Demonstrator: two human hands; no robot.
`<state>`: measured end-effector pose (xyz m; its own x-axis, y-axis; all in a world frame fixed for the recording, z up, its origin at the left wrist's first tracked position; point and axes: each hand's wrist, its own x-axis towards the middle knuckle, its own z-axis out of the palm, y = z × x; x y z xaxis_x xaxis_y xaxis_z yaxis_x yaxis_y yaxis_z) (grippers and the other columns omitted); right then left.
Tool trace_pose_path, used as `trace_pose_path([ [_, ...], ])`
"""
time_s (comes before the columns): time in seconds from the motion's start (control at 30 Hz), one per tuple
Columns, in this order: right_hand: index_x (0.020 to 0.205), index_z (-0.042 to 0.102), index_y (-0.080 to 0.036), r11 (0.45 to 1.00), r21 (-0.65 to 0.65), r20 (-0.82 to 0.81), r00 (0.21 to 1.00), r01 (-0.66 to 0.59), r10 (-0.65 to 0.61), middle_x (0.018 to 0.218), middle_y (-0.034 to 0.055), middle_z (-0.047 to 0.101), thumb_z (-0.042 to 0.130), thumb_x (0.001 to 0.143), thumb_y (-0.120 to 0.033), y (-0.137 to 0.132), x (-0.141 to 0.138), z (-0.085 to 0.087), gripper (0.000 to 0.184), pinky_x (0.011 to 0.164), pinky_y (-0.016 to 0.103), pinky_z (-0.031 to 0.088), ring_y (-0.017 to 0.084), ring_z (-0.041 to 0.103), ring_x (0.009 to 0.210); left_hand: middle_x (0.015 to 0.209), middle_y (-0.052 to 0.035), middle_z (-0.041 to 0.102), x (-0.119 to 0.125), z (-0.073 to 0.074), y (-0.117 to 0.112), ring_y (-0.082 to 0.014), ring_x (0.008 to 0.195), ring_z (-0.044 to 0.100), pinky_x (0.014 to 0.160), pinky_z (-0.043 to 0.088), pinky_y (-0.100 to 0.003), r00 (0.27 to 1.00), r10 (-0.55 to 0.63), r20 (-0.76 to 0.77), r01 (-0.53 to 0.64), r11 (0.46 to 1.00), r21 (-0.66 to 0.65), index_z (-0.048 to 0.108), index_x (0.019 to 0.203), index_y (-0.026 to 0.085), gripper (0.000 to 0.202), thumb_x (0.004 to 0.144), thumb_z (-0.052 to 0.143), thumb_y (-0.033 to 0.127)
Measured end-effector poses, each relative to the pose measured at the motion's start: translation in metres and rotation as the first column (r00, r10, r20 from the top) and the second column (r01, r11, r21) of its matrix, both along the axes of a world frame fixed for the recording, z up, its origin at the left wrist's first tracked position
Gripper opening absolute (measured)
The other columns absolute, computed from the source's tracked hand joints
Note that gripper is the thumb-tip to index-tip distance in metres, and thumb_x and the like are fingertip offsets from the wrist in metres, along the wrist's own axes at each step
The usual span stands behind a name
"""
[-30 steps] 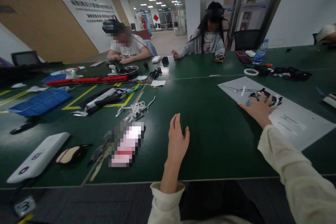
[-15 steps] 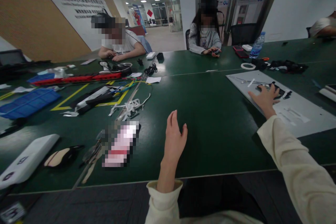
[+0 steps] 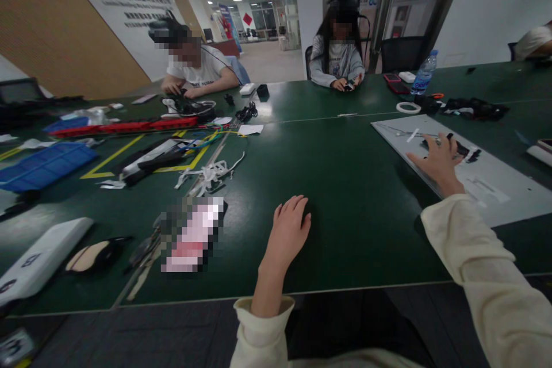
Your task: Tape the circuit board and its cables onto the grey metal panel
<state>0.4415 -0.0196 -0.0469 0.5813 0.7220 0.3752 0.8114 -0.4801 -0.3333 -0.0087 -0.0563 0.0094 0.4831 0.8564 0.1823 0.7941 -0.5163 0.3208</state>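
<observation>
My left hand is palm down at the green table near its front edge, fingers stretched out and holding nothing. To its left is a phone-shaped pink item, blurred by pixelation. Out to the right, my right hand is over a light grey board with its fingers spread. Small black pieces lie on the board just past those fingers, partly hidden by the hand. Whether the fingertips touch them, I cannot tell. White strips lie on the board closer to me.
Left of me are tangled white strips, a blue basket, a white box-like device and a black-and-beige item. A tape roll and water bottle stand beyond the board. Two people sit opposite, another far right.
My left hand has turned palm down and lowered toward the table, its fingers now flatter. My right hand stays over the board, fingers still spread.
</observation>
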Motion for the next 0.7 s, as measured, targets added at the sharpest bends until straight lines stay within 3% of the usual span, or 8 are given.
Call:
trace_pose_path([
  [0.27,0.139,0.045,-0.028,0.992,-0.115,0.002,0.999,-0.041,0.041,0.152,0.0140,0.022,0.043,0.085,-0.059,-0.001,-0.006,-0.003,0.063,0.096,0.065,0.023,0.041,0.009,0.135,0.145,-0.0073,0.046,0.000,0.000,0.001,-0.0242,0.136,0.040,0.112,0.031,-0.053,0.997,-0.031,-0.064,0.031,0.999,-0.008,0.048,0.134,0.023,0.039,0.096,0.039,0.027],
  [0.5,0.128,0.057,-0.027,0.996,-0.088,-0.049,0.999,0.010,-0.014,0.152,0.0140,0.023,0.046,0.082,-0.064,0.006,0.006,-0.013,0.061,0.095,0.061,0.026,0.040,0.010,0.135,0.147,-0.0064,0.043,0.002,0.004,0.002,-0.0230,0.138,0.037,0.114,0.030,-0.051,0.992,-0.038,-0.121,0.037,0.999,-0.017,0.045,0.137,0.022,0.041,0.097,0.036,0.027],
  [0.7,0.128,0.056,-0.025,0.994,-0.101,-0.100,0.993,0.050,-0.060,0.152,0.0161,0.022,0.050,0.079,-0.064,0.014,0.014,-0.015,0.063,0.096,0.063,0.025,0.040,0.009,0.136,0.149,-0.0058,0.041,0.001,0.000,0.003,-0.0219,0.139,0.035,0.115,0.029,-0.048,0.987,-0.053,-0.150,0.052,0.999,-0.009,0.043,0.138,0.021,0.041,0.099,0.033,0.029],
])
